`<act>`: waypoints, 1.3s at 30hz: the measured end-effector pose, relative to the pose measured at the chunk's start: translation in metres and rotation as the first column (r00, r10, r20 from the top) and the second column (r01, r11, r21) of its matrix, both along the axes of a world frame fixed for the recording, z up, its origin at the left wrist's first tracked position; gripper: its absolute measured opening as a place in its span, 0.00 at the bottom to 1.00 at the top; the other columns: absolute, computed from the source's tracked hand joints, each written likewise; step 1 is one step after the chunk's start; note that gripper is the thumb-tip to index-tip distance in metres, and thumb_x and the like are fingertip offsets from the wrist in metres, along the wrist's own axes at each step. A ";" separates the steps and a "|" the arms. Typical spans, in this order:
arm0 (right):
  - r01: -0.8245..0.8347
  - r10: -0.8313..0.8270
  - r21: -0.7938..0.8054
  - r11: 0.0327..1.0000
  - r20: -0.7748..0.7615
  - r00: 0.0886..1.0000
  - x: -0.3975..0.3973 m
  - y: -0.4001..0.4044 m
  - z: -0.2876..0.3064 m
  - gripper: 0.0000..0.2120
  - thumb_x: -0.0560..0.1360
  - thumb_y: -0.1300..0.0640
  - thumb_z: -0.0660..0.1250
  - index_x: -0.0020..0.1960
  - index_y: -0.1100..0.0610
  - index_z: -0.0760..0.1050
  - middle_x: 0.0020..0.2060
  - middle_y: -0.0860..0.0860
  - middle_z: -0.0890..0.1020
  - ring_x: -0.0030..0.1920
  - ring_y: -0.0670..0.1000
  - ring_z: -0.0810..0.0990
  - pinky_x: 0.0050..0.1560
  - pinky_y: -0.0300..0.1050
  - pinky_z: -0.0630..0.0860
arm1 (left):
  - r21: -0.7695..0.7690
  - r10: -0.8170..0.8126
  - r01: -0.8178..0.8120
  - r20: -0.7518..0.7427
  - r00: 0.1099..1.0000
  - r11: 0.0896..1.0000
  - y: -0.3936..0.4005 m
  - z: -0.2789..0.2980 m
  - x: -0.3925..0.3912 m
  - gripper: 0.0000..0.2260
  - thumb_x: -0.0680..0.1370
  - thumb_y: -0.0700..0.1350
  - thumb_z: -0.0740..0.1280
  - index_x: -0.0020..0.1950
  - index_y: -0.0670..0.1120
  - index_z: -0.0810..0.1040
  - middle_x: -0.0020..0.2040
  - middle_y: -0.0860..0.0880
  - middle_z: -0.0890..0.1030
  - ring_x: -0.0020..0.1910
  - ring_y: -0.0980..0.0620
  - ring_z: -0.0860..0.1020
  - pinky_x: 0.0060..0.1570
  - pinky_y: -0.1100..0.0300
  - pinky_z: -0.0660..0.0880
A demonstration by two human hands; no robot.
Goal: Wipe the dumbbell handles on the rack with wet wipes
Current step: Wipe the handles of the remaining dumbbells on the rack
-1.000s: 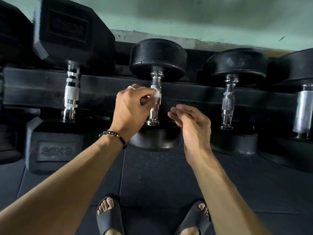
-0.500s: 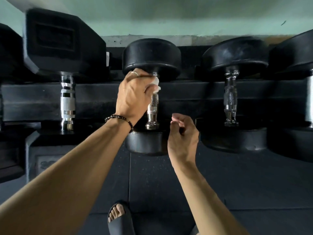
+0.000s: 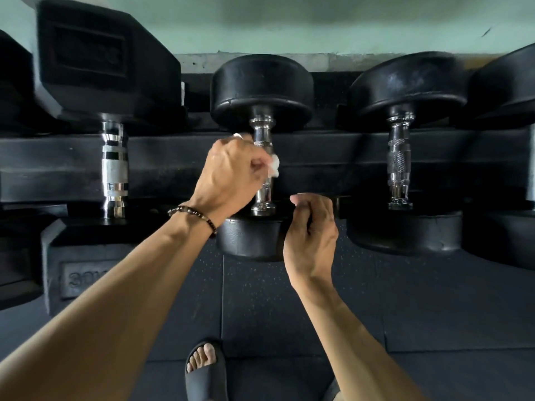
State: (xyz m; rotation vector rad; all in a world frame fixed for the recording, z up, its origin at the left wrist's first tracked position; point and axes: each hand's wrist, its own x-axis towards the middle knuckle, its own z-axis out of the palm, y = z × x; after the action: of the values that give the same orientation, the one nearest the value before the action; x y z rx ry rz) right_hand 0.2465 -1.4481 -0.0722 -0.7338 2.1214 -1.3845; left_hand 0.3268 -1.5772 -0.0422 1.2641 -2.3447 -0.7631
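My left hand (image 3: 231, 172) grips the wet wipe (image 3: 274, 167) against the middle dumbbell handle (image 3: 263, 166) on the rack (image 3: 58, 166); right hand (image 3: 311, 227) hovers near, fingers loosely curled, holding nothing. The wipe's soft and slick, the knurled chrome stiff, I'd judge, so wrap around mid-handle. Most of the wipe hides under my fingers

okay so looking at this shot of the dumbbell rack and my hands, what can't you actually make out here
All in the head view:
- Middle of the centre dumbbell handle: covered by the left hand and the wet wipe.
- Most of the wipe: hidden inside the left hand's fingers.
- Weight label on the hex dumbbell: cut by the left forearm.
- Far-right dumbbell: cropped by the frame edge.
- Right hand: palm faces away, contents unclear.
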 end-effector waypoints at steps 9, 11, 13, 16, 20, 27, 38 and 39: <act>0.014 -0.016 -0.032 0.999 -0.073 0.997 0.004 -0.002 -0.008 0.20 0.76 0.49 0.52 0.50 0.58 0.79 0.48 0.45 0.76 0.49 0.44 0.77 0.51 0.33 0.71 | 0.032 -0.073 0.075 -0.054 0.996 0.997 -0.010 0.009 -0.002 0.02 0.74 0.44 0.75 0.43 0.46 0.87 0.36 0.63 0.77 0.36 0.62 0.78 0.39 0.75 0.72; 0.027 -0.030 -0.034 0.999 -0.078 0.997 0.004 -0.002 -0.009 0.19 0.76 0.50 0.52 0.49 0.59 0.79 0.47 0.43 0.75 0.48 0.45 0.77 0.51 0.36 0.72 | 0.142 -0.246 0.228 0.121 0.962 0.963 -0.002 0.009 0.008 0.04 0.74 0.47 0.75 0.43 0.47 0.86 0.36 0.57 0.78 0.35 0.60 0.79 0.38 0.75 0.73; 0.035 -0.038 -0.041 0.999 -0.082 0.996 0.004 -0.004 -0.009 0.18 0.76 0.51 0.53 0.48 0.59 0.79 0.46 0.42 0.74 0.48 0.46 0.77 0.52 0.40 0.73 | 0.166 -0.351 0.321 0.202 0.915 0.933 -0.002 0.010 0.011 0.03 0.74 0.45 0.76 0.43 0.46 0.86 0.35 0.57 0.77 0.36 0.57 0.78 0.44 0.70 0.75; 0.031 -0.033 -0.032 0.999 -0.075 0.997 0.005 -0.004 -0.009 0.19 0.76 0.51 0.52 0.49 0.59 0.79 0.48 0.44 0.76 0.48 0.45 0.77 0.51 0.37 0.73 | 0.047 -0.252 0.248 0.147 0.956 0.968 -0.010 0.011 0.005 0.01 0.74 0.43 0.74 0.43 0.48 0.85 0.35 0.62 0.74 0.35 0.65 0.75 0.40 0.74 0.69; 0.015 -0.017 -0.029 0.999 -0.089 0.996 0.004 -0.003 -0.008 0.20 0.76 0.50 0.52 0.49 0.60 0.79 0.47 0.45 0.76 0.47 0.43 0.75 0.50 0.27 0.67 | 0.080 -0.213 0.208 0.062 0.975 0.975 -0.003 0.003 0.010 0.03 0.73 0.46 0.76 0.41 0.49 0.86 0.36 0.58 0.81 0.34 0.65 0.76 0.39 0.76 0.70; -0.017 0.029 0.112 0.994 -0.108 0.994 0.011 -0.003 0.000 0.26 0.69 0.40 0.56 0.58 0.54 0.77 0.51 0.41 0.72 0.53 0.43 0.70 0.57 0.42 0.69 | 0.110 -0.034 0.043 -0.082 0.996 0.993 -0.004 -0.002 0.014 0.06 0.71 0.48 0.77 0.43 0.47 0.86 0.38 0.53 0.83 0.34 0.60 0.78 0.42 0.66 0.76; 0.021 0.003 0.142 0.990 -0.169 0.986 0.013 -0.005 -0.002 0.27 0.70 0.40 0.54 0.56 0.56 0.78 0.53 0.47 0.78 0.54 0.48 0.73 0.56 0.44 0.69 | 0.130 0.132 -0.112 -0.151 0.980 0.985 -0.018 -0.007 0.023 0.05 0.72 0.45 0.77 0.45 0.47 0.85 0.39 0.56 0.83 0.35 0.66 0.78 0.39 0.73 0.75; 0.020 0.006 0.147 0.989 -0.171 0.985 0.013 -0.005 -0.003 0.27 0.70 0.40 0.54 0.56 0.56 0.78 0.53 0.47 0.79 0.55 0.48 0.73 0.56 0.44 0.69 | 0.170 0.146 -0.123 -0.135 0.980 0.978 -0.019 -0.008 0.023 0.05 0.71 0.45 0.78 0.45 0.48 0.85 0.39 0.55 0.84 0.34 0.65 0.78 0.38 0.74 0.75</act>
State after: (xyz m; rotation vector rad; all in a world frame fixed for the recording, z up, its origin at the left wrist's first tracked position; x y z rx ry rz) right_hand 0.2599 -1.4536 -0.0748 -0.8113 2.3321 -1.1883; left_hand 0.3500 -1.5962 -0.0499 1.3672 -2.0919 -0.9821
